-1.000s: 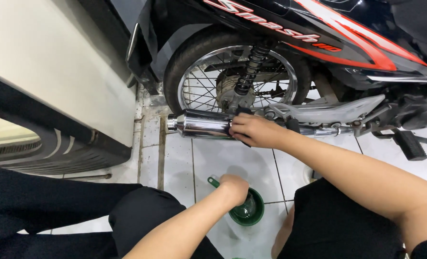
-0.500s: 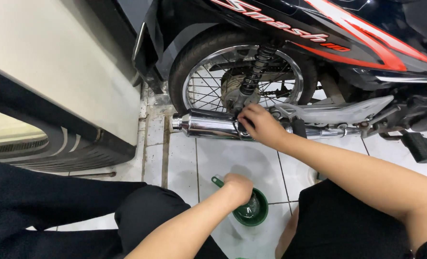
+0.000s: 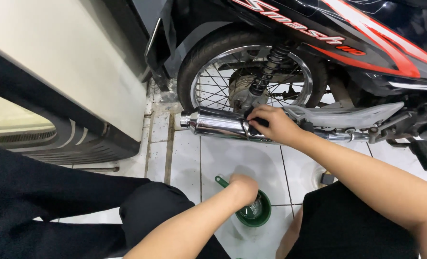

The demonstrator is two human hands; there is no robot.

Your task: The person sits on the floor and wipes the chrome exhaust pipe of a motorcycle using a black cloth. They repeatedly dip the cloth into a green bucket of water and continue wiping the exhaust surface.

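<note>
My left hand (image 3: 244, 184) dips into the green scoop (image 3: 254, 216) on the white tiled floor (image 3: 223, 158), fingers curled down out of sight, so I cannot tell what they pinch. My right hand (image 3: 273, 125) presses a dark cloth (image 3: 255, 125) against the chrome muffler (image 3: 218, 123), fingers closed over it. I judge this the wiping step. A red stripe decal (image 3: 367, 52) runs along the black fairing above.

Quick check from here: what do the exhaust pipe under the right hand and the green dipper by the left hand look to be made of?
Exhaust pipe: apparently chromed metal, since its mirror-bright surface reflects the tiles. The right hand presses something dark against it.

Green dipper: probably moulded plastic, given its uniform green colour, dull sheen and one-piece handle. The left hand reaches into it.
</note>
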